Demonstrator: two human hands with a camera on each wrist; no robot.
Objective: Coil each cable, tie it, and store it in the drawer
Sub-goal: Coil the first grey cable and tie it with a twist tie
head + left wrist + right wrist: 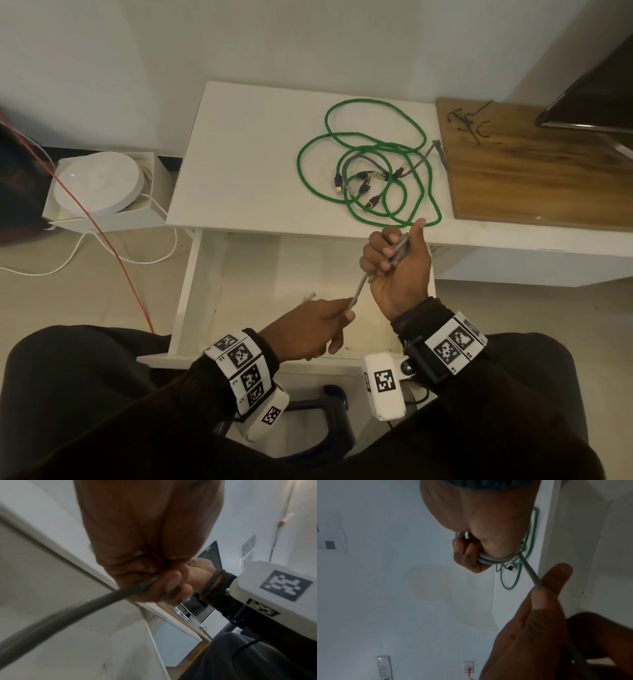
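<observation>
At your twelve o'clock lies a green cable on the white table; a grey cable runs between your hands.

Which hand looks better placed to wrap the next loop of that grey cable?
The left hand: it pinches the free run of the grey cable and can likely swing it around. The right hand grips the finished loops.

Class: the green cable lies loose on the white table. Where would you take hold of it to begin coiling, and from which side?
Grip the green cable by a plug end lying free inside the tangle, coming from above. The ends sit flat on the white table, so pinching one probably lets the loops feed out in order.
</observation>
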